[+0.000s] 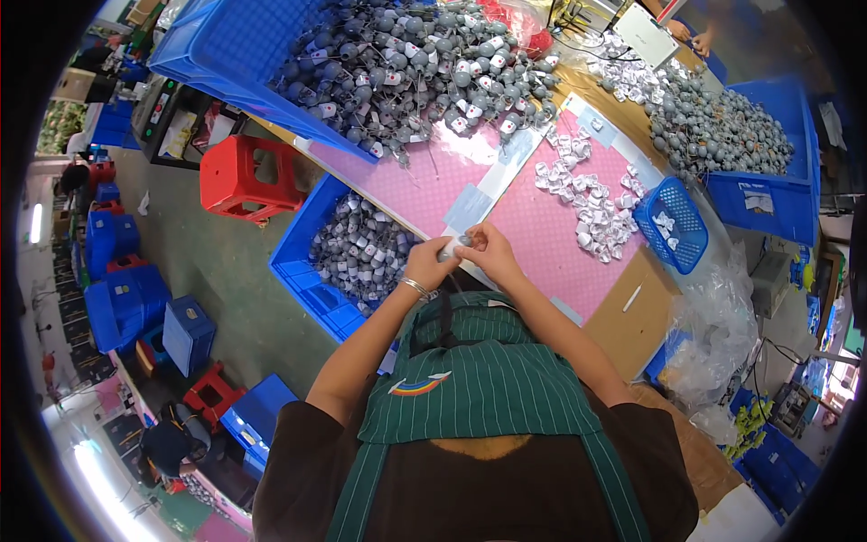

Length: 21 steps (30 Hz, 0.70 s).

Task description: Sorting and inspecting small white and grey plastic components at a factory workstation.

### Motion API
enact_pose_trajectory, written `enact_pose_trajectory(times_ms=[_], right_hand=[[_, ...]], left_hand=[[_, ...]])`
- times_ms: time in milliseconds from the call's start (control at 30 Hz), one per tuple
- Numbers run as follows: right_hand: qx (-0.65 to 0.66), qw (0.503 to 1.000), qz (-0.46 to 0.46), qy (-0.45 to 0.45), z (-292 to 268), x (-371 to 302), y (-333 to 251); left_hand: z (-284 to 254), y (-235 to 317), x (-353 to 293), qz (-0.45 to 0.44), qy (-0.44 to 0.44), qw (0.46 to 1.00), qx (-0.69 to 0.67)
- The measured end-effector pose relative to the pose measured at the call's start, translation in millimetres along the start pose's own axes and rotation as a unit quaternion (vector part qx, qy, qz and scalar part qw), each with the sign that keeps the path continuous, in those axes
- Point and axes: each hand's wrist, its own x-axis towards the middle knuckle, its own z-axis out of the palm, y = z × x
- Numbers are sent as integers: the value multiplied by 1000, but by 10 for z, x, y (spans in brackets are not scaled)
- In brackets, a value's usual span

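Close in front of my apron, my left hand point(428, 262) and my right hand point(492, 255) meet at the near edge of the pink-topped table. Between them they pinch a small grey and white part point(454, 247), mostly covered by my fingers. Both hands are closed on it. A large heap of grey round-headed parts with white pieces point(406, 72) lies beyond, at the far left of the table. Small white folded-looking pieces point(601, 217) are scattered to the right of my hands. Below and left of my left hand is a blue crate point(302, 294) full of similar grey parts.
A small blue basket point(688, 210) stands at the right, near a white pen-like stick point(632, 298). Another blue crate point(808, 181) of grey parts lies farther right, above clear plastic bags point(713, 334). A red stool point(237, 172) stands left. Another person's hands point(691, 36) show at far right.
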Motion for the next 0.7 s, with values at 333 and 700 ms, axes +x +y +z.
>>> enact_pose_trajectory(times_ms=[333, 700], right_hand=[[-49, 990, 49, 124, -1189, 97, 361], [-409, 874, -87, 246, -1555, 730, 110]], left_hand=[[-985, -2267, -21, -261, 21, 910, 322], [-671, -538, 1786, 234, 218, 884, 340]])
